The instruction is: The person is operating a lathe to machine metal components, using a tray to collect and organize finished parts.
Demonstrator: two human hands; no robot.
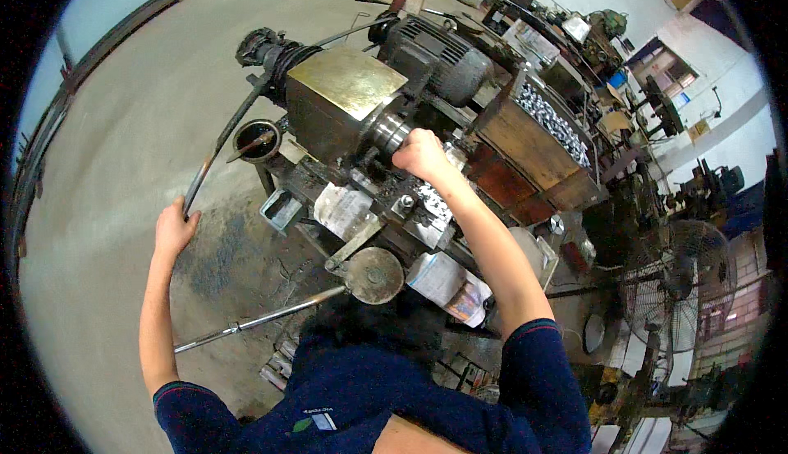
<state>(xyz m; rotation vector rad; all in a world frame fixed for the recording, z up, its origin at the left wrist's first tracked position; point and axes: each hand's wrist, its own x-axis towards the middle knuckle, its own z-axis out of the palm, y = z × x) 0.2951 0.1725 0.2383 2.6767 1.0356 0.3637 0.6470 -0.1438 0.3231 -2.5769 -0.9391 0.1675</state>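
Observation:
My left hand (174, 228) is closed around the lower end of a long dark lever (218, 149), which runs up to the near left end of a small lathe headstock with a worn brass-coloured top plate (349, 80). My right hand (423, 154) is at the front of the shiny round spindle chuck (387, 132), its fingers curled. Whatever those fingers hold is hidden by the hand itself. Under my right forearm lie the machine's oily slide and a bolt (404, 204) among metal chips.
Right of the headstock stands a wooden bin (533, 138) heaped with small metal parts. A motor (435, 56) sits behind. Nearer me are a round disc (373, 275) with a shiny bar (287, 313), a printed plastic bag (450, 288) and an oily pot (257, 140). A fan (677, 282) stands right.

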